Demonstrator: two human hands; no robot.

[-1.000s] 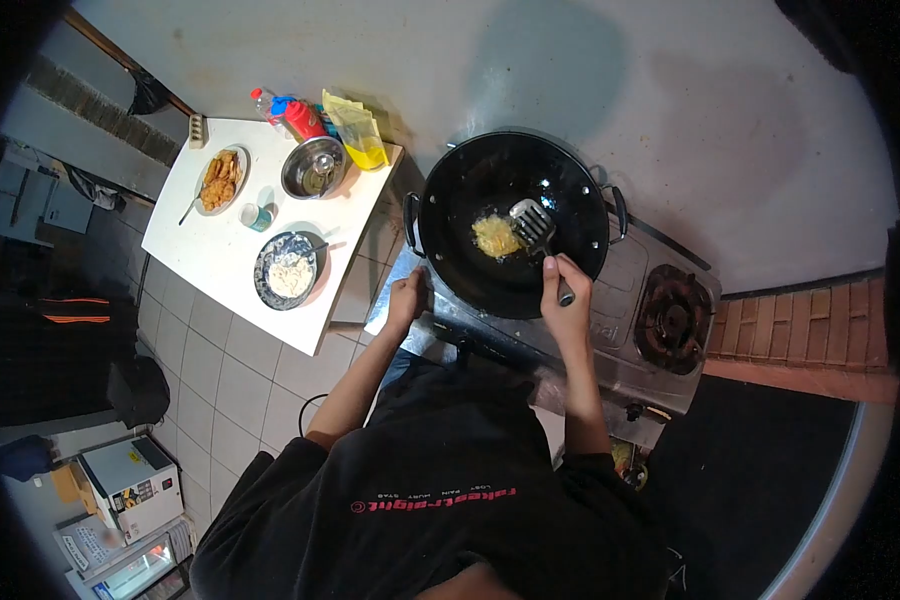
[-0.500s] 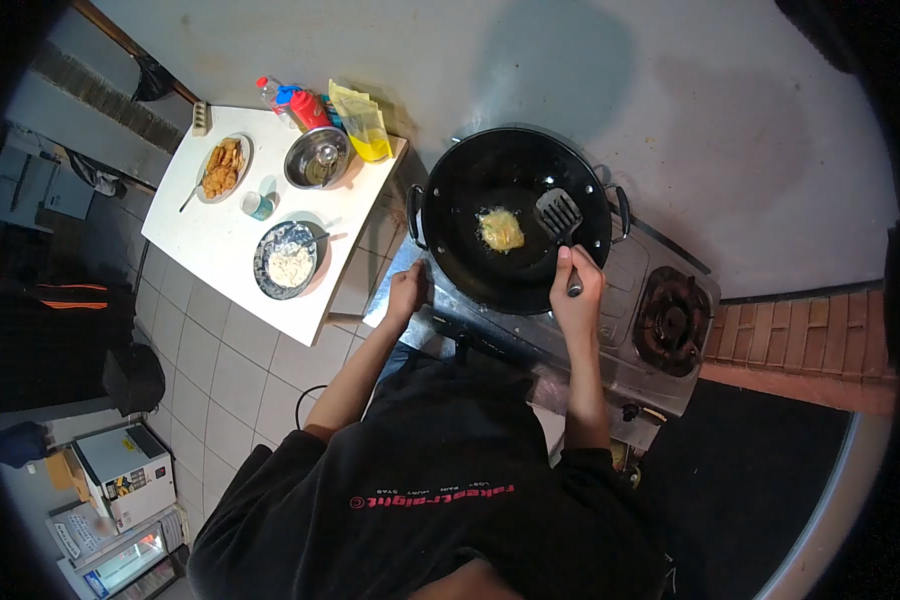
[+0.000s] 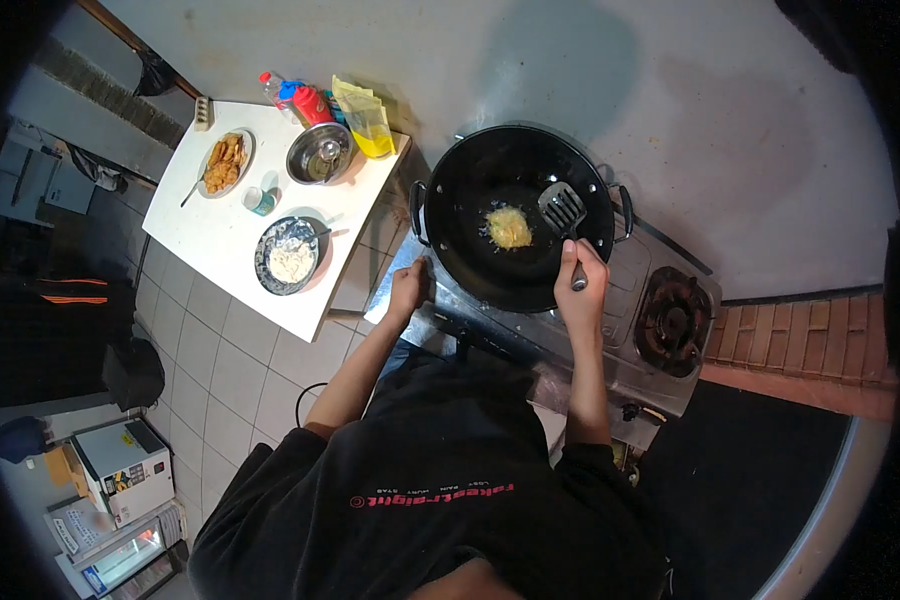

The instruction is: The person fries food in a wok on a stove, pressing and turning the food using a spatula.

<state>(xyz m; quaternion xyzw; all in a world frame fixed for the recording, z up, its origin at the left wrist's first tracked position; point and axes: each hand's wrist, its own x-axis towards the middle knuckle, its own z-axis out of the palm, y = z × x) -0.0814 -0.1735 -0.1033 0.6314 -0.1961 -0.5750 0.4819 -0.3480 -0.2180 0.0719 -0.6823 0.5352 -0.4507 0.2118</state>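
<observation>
A black two-handled wok (image 3: 470, 270) sits on the stove, and a small golden, battered piece of food (image 3: 510, 229) is frying in it, with bubbles around its edge. My right hand (image 3: 583, 285) grips the handle of a slotted turner (image 3: 562, 208). The turner's blade is inside the wok, right of the food and apart from it. By the metal edge left of the wok, my left hand (image 3: 408, 287) is curled into a fist, with nothing visible in it.
On the white table (image 3: 220, 225) at left stand a bowl of batter (image 3: 290, 262), a plate of fried food (image 3: 225, 165), a cup (image 3: 258, 201), a steel bowl (image 3: 320, 153), a red bottle (image 3: 311, 104) and a yellow pouch (image 3: 364, 118). A second burner (image 3: 674, 322) lies right of the wok.
The food in the wok has shifted slightly right. The turner and my right hand have moved slightly right, and the blade is up a little. My left hand stays in place.
</observation>
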